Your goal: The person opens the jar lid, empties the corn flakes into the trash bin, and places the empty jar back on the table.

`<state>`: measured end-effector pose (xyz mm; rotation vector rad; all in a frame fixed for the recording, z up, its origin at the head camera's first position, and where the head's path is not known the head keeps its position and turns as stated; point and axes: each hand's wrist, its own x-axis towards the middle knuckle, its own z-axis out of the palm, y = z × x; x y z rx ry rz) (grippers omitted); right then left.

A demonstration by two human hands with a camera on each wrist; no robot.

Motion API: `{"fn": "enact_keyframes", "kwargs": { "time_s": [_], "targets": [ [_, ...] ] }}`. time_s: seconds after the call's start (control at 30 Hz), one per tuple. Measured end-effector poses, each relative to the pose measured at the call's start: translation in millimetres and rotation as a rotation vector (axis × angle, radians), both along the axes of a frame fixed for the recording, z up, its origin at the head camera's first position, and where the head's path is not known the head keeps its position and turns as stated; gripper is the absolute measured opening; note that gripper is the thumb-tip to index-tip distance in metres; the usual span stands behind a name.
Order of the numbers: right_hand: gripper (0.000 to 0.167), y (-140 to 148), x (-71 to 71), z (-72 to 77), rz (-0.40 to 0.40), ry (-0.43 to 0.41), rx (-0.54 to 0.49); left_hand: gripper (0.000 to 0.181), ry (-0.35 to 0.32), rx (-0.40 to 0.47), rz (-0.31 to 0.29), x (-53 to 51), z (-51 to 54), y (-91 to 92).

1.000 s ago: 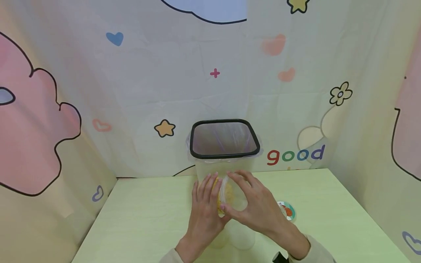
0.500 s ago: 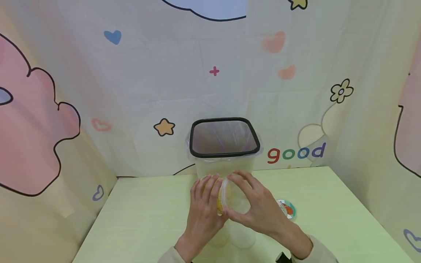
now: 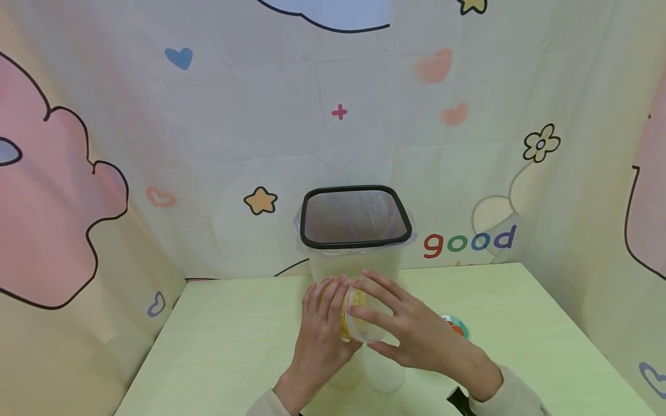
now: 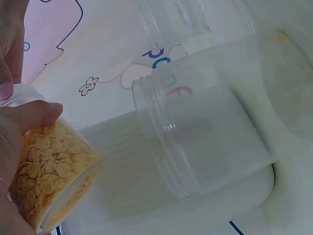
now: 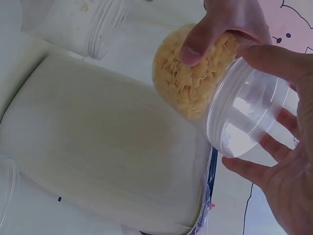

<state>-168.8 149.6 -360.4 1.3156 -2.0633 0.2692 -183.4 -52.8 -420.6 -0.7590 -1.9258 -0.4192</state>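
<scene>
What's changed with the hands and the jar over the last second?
The right hand has rotated: its thumb moved right and slightly down, and its fingers now spread across the clear end of the jar of yellow flakes. It also hides more of the colourful disc. The left hand still holds the jar; the bin hasn't moved.

Back wall (image 3: 234, 115): pale cloth printed with a blue heart (image 3: 178, 58), an orange star (image 3: 260, 201), "good" lettering (image 3: 481, 241)
Left wall (image 3: 125, 277): pink cartoon figure (image 3: 47, 219)
Right wall (image 3: 588, 231): pink shape (image 3: 648, 219), perhaps a similar figure, cut off
Tabletop (image 3: 224, 341): pale green
Light: soft
</scene>
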Motion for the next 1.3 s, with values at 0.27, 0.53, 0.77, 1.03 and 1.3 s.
{"fn": "enact_keyframes", "kwargs": {
  "time_s": [0.27,0.53,0.77,1.03,1.3],
  "targets": [
    [0.081,2,0.2,1.2,0.023,0.038,-0.018,0.115,-0.004,-0.01,0.002,0.7,-0.6,-1.0],
    [0.075,-6,21.6,11.2,-0.068,-0.199,-0.325,0.115,-0.009,-0.008,0.013,1.7,0.1,0.5],
    [0.079,-19,31.2,14.6,-0.471,-0.483,-0.356,0.117,-0.005,-0.025,0.045,2.0,-0.5,0.7],
    [0.076,-26,26.0,9.7,-0.524,-0.573,-0.336,0.115,0.0,-0.044,0.06,2.1,-2.1,1.1],
    [0.08,-18,17.8,5.5,-0.27,-0.351,-0.211,0.117,-0.01,-0.038,0.067,1.7,-1.9,-1.4]
  ]
}}
